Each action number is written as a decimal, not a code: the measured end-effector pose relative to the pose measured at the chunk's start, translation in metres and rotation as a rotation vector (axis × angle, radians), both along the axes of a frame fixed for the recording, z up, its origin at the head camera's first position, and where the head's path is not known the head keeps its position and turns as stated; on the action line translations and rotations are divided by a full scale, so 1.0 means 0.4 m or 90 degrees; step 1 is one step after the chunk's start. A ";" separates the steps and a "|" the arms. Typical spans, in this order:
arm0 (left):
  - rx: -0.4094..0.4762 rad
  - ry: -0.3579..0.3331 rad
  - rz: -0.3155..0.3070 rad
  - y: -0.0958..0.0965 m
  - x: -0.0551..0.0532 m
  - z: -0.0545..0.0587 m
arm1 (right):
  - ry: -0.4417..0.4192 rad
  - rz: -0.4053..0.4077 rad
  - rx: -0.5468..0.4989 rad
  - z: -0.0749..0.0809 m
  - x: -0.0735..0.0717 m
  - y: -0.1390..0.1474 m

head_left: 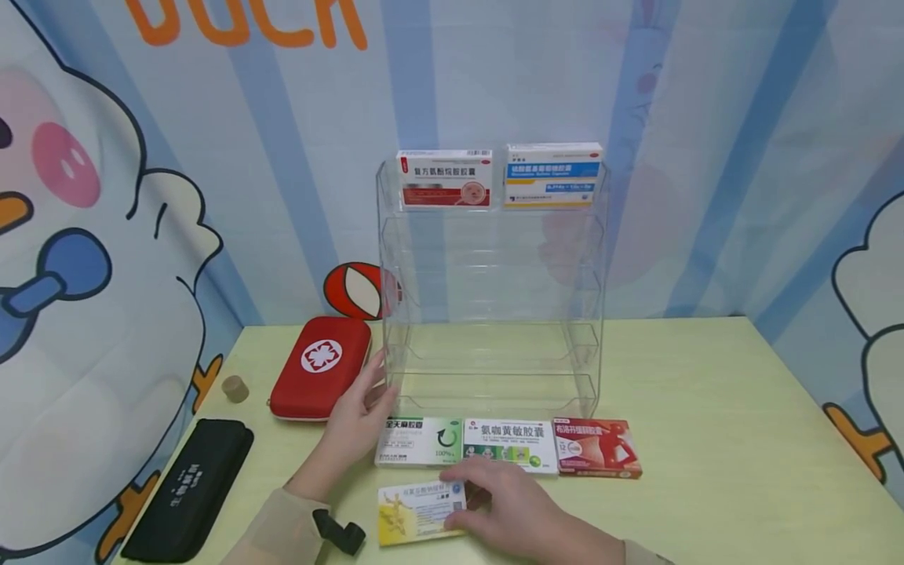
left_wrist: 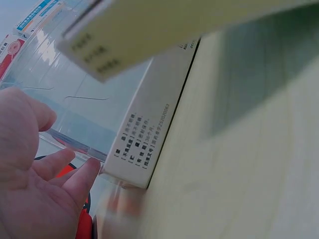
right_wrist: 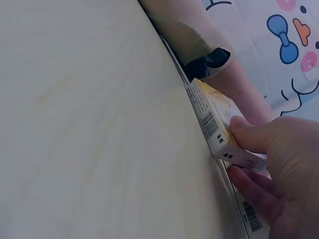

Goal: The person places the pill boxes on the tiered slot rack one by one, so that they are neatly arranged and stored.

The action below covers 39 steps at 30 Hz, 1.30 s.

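My right hand (head_left: pixel 512 506) pinches the right end of a white and yellow medicine box (head_left: pixel 413 514) between thumb and fingers. In the right wrist view the same box (right_wrist: pixel 212 112) is tilted, its barcoded side showing. My left hand (head_left: pixel 353 420) is at the lower left corner of a clear tiered display rack (head_left: pixel 494 384). Seen from the left wrist, that hand (left_wrist: pixel 40 164) has its thumb spread from the fingers, fingertips right at the rack's edge. Before the rack lie a green and white box (head_left: pixel 420 443), a white box (head_left: pixel 508 443) and a red box (head_left: pixel 596 447) in a row.
On the rack's top tier stand a red and white box (head_left: pixel 445 180) and a blue and white box (head_left: pixel 553 176). Left of the rack are a red first-aid case (head_left: pixel 325 377), a small cork-coloured cylinder (head_left: pixel 235 388) and a black zip case (head_left: pixel 187 494). A printed curtain (head_left: pixel 494 78) hangs behind the table.
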<state>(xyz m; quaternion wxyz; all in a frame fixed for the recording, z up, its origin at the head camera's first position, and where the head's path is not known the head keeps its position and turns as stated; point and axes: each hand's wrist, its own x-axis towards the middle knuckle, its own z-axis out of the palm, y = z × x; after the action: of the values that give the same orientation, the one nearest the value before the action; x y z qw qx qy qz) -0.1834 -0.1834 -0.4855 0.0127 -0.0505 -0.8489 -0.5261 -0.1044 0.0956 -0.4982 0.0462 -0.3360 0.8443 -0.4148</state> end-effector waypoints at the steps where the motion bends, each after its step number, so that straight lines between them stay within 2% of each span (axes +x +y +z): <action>1: 0.002 0.002 0.000 0.000 0.000 0.000 | 0.004 -0.001 -0.012 0.001 -0.002 0.002; 8: 0.000 -0.013 0.005 0.000 -0.001 0.001 | 0.100 -0.029 -0.078 -0.001 -0.024 0.016; 13: 0.000 -0.020 0.007 0.001 -0.004 0.000 | 0.101 -0.068 -0.131 0.016 -0.049 0.036; 17: 0.004 -0.016 0.002 0.000 -0.006 -0.003 | 0.102 -0.105 -0.141 0.043 -0.070 0.053; 21: 0.009 -0.014 0.002 0.001 -0.005 -0.005 | 0.121 -0.135 -0.132 0.076 -0.097 0.074; 31: 0.007 -0.020 0.011 0.005 -0.003 0.002 | 0.289 -0.159 -0.168 0.185 -0.202 0.104; 39: 0.006 -0.024 0.009 0.000 -0.005 -0.006 | 0.368 -0.182 -0.171 0.291 -0.284 0.102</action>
<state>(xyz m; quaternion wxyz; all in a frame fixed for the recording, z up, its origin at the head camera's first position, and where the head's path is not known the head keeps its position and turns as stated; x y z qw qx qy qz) -0.1856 -0.1834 -0.4880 0.0007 -0.0342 -0.8466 -0.5311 -0.2181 0.1365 -0.3820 -0.2980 -0.3210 0.7988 -0.4124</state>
